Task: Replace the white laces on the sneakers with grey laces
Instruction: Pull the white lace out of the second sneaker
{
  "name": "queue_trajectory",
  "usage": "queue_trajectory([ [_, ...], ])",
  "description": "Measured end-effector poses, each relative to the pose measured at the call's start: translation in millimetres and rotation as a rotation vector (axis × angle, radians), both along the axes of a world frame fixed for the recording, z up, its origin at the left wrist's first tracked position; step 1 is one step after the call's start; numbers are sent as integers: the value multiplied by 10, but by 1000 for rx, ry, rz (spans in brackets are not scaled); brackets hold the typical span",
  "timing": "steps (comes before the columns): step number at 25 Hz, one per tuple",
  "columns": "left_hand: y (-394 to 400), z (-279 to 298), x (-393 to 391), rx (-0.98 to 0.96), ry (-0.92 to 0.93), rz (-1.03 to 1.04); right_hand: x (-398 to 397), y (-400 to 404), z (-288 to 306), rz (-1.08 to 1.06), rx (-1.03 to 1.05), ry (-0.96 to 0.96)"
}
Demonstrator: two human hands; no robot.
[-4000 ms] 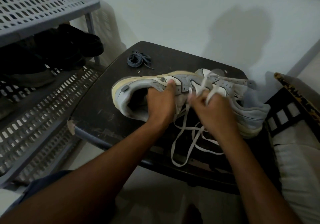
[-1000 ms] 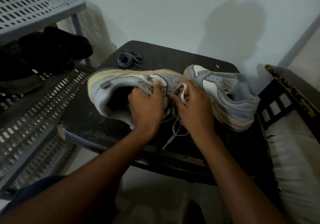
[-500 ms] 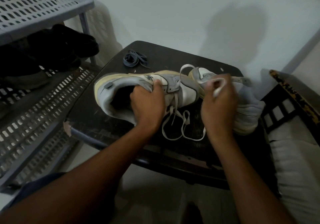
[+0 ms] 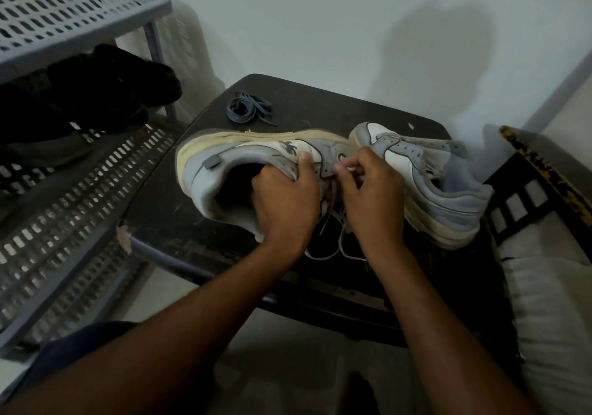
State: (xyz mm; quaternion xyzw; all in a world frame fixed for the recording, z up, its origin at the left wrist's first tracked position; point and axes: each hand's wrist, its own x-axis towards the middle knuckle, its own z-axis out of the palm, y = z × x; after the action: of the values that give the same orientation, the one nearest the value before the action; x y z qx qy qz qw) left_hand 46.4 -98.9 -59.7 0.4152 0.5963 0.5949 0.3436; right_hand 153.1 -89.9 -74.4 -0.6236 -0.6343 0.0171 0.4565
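Left hand: the left hand grips the near shoe at its collar, thumb on the outer side, fingers curled over the rim into the opening.
Right hand: the right hand pinches the white lace at the eyelet row, fingertips drawn together on a strand.
Shoes: both lie on the dark table; the near shoe is tipped on its side, sole facing away, and the far shoe lies just right of it, touching.
White lace: partly unthreaded, I judge; loose loops hang below the hands toward the table's near edge.
Grey laces: a small bundle at the table's far left, well apart from the hands, untouched.
Handling: the lace looks thin, soft and limp, so pull it close to the eyelet; the shoe seems light, with a padded collar that gives a steady hold.
Containers: the rack on the left holds dark shoes on its middle shelf.
Risk: the slack loops could tangle.
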Motion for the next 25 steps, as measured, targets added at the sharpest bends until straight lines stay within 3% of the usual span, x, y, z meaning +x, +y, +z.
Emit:
queue_trajectory([
  [3, 5, 10, -1, 6, 54, -26, 5, -54, 148, -49, 233, -10],
  [6, 71, 44, -50, -36, 47, -11, 102, -96, 255, -77, 499, 102],
  [12, 95, -2, -1, -22, 54, -28, 155, -159, 208, -73, 573, 223],
  [15, 108, -11, 21, -30, 64, -54, 158, -156, 258, -20, 495, 247],
  [18, 162, -16, -62, -27, 0, -81, 183, -92, 208, 5, 178, 262],
  [20, 156, -36, -109, -40, -14, -131, 154, -48, 117, 57, -37, 174],
  [22, 120, -56, -120, -42, -47, -166, 99, -13, 23, 92, -55, 16],
  [25, 139, -89, -134, -61, -110, -171, 52, 38, -35, 96, 18, -2],
])
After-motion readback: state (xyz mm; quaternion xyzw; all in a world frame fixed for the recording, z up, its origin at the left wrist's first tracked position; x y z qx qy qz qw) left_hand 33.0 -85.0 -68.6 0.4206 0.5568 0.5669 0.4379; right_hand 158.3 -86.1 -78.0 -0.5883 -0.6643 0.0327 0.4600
